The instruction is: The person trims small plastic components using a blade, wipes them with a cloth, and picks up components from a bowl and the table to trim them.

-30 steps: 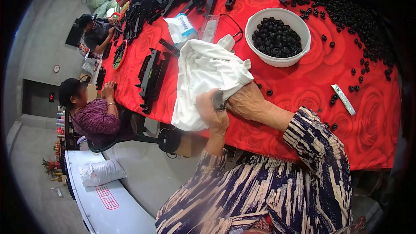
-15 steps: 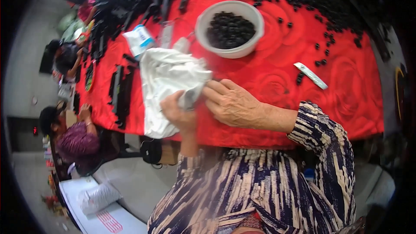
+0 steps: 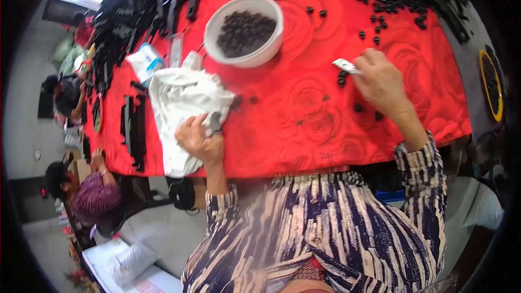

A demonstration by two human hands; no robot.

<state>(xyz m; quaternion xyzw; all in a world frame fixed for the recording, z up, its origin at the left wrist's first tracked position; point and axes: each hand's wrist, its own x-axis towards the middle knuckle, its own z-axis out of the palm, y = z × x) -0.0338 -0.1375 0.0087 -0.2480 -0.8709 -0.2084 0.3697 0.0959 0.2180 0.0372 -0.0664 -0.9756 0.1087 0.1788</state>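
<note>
Probably light and fairly stiff, the flat silvery strip [image 3: 344, 66] is on the right part of the red tablecloth [image 3: 293, 141], just beside a couple of black beads [image 3: 342, 78]. The right hand [image 3: 380, 81] has its fingers drawn together over the strip's right end, seemingly pinching it (the tips are partly hidden); its long edges look like the surest hold, as the smooth face might slip. The left hand [image 3: 201, 138] curls its fingers on the white cloth [image 3: 182, 92], against a dark grey piece [image 3: 216, 122]; whether they grip that, I cannot tell. The cloth should be soft and sag, best taken by a bunched fold. The tablecloth leaves room between the hands; the white bowl [image 3: 245, 60] stands beyond, and the near edge passes under the left wrist.
</note>
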